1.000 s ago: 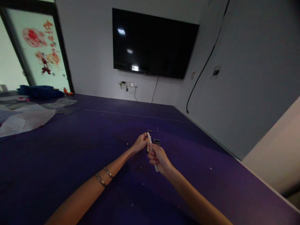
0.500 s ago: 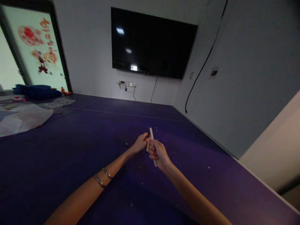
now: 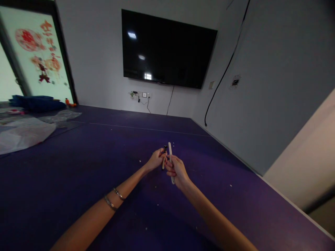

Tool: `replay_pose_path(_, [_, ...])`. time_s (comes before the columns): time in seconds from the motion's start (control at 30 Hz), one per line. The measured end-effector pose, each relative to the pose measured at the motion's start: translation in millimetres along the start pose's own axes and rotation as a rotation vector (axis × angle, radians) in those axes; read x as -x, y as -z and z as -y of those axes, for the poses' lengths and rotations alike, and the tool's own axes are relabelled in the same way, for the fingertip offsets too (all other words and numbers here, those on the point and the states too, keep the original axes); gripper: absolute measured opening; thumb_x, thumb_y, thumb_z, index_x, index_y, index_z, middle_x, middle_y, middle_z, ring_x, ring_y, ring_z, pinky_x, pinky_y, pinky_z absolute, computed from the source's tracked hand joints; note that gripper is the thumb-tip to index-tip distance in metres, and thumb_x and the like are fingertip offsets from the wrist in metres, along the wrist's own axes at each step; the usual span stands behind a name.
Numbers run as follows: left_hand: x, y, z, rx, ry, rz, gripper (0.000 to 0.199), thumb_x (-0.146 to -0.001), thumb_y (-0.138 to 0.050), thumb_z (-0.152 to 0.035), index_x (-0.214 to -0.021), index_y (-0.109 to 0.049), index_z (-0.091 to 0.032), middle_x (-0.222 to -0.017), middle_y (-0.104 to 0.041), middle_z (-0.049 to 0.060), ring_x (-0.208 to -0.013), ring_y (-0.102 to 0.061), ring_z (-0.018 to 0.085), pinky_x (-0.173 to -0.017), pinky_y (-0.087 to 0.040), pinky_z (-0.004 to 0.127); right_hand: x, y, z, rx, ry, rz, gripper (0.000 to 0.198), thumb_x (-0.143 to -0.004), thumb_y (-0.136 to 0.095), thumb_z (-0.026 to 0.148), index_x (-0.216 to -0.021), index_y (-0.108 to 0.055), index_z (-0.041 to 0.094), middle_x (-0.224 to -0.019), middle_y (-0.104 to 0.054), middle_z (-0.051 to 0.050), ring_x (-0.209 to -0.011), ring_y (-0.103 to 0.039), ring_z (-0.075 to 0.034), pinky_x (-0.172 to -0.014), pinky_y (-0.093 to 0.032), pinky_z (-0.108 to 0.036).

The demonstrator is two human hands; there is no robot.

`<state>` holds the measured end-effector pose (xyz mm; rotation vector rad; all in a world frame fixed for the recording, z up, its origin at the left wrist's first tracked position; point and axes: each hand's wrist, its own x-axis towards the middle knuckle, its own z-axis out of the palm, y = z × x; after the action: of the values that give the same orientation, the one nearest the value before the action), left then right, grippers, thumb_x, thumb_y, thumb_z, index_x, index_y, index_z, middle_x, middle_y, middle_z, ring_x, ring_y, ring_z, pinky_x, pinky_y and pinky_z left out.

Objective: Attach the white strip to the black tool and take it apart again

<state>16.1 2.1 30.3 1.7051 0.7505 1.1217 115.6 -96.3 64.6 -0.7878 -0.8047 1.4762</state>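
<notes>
My right hand (image 3: 178, 169) is closed around a slim whitish stick (image 3: 170, 147), which points up and away, its lower end showing below the fingers. Just to its left, my left hand (image 3: 156, 159) grips a small tool with a dark head (image 3: 165, 148) and a pale, dark-edged handle (image 3: 163, 164). What kind of tool it is cannot be made out. The two hands are close together above the purple surface, fingertips nearly meeting. A narrow gap shows between the dark head and the stick.
Small white bits (image 3: 230, 185) are scattered over the purple surface (image 3: 104, 167). At the left lie clear plastic sheeting (image 3: 28, 134) and a dark blue cloth bundle (image 3: 38, 103). A television (image 3: 167, 48) hangs on the far wall; a black cable (image 3: 222, 76) dangles at the right.
The dark tool head and the stick have come slightly apart, the left hand shifting a little left. Both hands keep their grips. The whole view has shifted slightly.
</notes>
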Motion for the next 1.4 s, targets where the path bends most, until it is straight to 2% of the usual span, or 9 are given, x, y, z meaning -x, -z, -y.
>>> replay_pose_path(0.13, [0.3,1.1,-2.5,-0.012,-0.011,-0.019,0.005,-0.076,-0.048,-0.019,-0.076,-0.049,-0.015,-0.059,-0.051,-0.004,-0.050,-0.047,0.008,-0.049,-0.036,0.019,5.3,0.6,-8.7,0.006,-0.057,0.037,0.025,-0.070,-0.060,0.038,-0.077,-0.046,0.019,-0.047,-0.034,0.011,-0.034,-0.019,-0.001,-0.032,-0.008,-0.013])
replay_pose_path(0.3, [1.0,-0.3,-3.0,-0.027,-0.004,-0.017,0.008,-0.077,-0.048,-0.022,-0.072,-0.047,-0.016,-0.057,-0.049,-0.004,-0.048,-0.045,0.007,-0.047,-0.034,0.019,1.1,-1.2,-0.5,-0.016,0.026,0.021,0.021,-0.071,-0.058,0.035,-0.076,-0.047,0.018,-0.046,-0.033,0.011,-0.033,-0.017,0.000,-0.032,-0.008,-0.013])
replay_pose_path(0.5, [0.6,0.1,-1.7,0.002,-0.025,-0.012,0.008,-0.077,-0.048,-0.023,-0.074,-0.046,-0.016,-0.059,-0.051,-0.004,-0.052,-0.049,0.008,-0.050,-0.037,0.019,5.1,1.0,-5.6,-0.017,-0.044,0.019,0.022,-0.070,-0.059,0.036,-0.078,-0.047,0.019,-0.047,-0.034,0.011,-0.034,-0.018,-0.001,-0.032,-0.008,-0.012])
replay_pose_path(0.7, [1.0,-0.7,-0.7,0.043,0.001,0.047,0.012,-0.079,-0.049,-0.028,-0.077,-0.047,-0.016,-0.057,-0.051,-0.004,-0.048,-0.049,0.008,-0.049,-0.038,0.020,3.7,1.9,-1.3,-0.035,0.001,0.007,0.022,-0.070,-0.060,0.035,-0.076,-0.047,0.018,-0.045,-0.033,0.011,-0.034,-0.016,-0.001,-0.032,-0.008,-0.013])
replay_pose_path(0.87, [3.5,-1.9,-4.7,0.029,0.013,0.020,0.012,-0.080,-0.048,-0.027,-0.076,-0.045,-0.016,-0.056,-0.051,-0.004,-0.048,-0.049,0.008,-0.048,-0.036,0.020,5.0,4.2,-5.1,-0.028,-0.042,0.009,0.024,-0.070,-0.061,0.036,-0.079,-0.048,0.018,-0.047,-0.034,0.011,-0.034,-0.018,-0.001,-0.032,-0.009,-0.012])
replay_pose_path(1.0, [5.1,-3.5,-7.0,0.028,0.006,0.017,0.011,-0.079,-0.048,-0.025,-0.073,-0.045,-0.017,-0.055,-0.050,-0.004,-0.048,-0.048,0.008,-0.048,-0.036,0.019,2.6,3.9,-2.1,-0.027,-0.002,0.009,0.022,-0.071,-0.060,0.035,-0.076,-0.048,0.018,-0.046,-0.034,0.010,-0.034,-0.017,-0.001,-0.032,-0.009,-0.013])
replay_pose_path(1.17, [3.9,-2.7,-7.7,0.009,-0.002,0.021,0.009,-0.078,-0.048,-0.024,-0.074,-0.046,-0.016,-0.057,-0.052,-0.004,-0.049,-0.050,0.008,-0.050,-0.039,0.020,2.9,4.9,-3.1,-0.073,-0.031,0.066,0.021,-0.073,-0.059,0.036,-0.078,-0.049,0.018,-0.048,-0.033,0.010,-0.035,-0.016,-0.001,-0.032,-0.008,-0.013])
replay_pose_path(1.3, [2.7,-0.9,-10.3,0.067,0.048,0.015,0.012,-0.079,-0.049,-0.028,-0.080,-0.046,-0.016,-0.056,-0.053,-0.004,-0.044,-0.051,0.009,-0.046,-0.039,0.020,10.7,5.0,-4.5,-0.082,-0.075,0.054,0.022,-0.072,-0.060,0.035,-0.079,-0.049,0.018,-0.047,-0.032,0.011,-0.034,-0.017,-0.001,-0.032,-0.009,-0.013])
replay_pose_path(1.4, [3.8,0.0,-13.3,0.113,0.163,0.042,0.018,-0.080,-0.049,-0.033,-0.080,-0.044,-0.016,-0.055,-0.054,-0.003,-0.041,-0.054,0.010,-0.043,-0.039,0.021,9.4,3.5,4.9,-0.034,0.019,0.030,0.024,-0.071,-0.061,0.036,-0.081,-0.048,0.019,-0.046,-0.035,0.011,-0.033,-0.019,-0.001,-0.031,-0.010,-0.013])
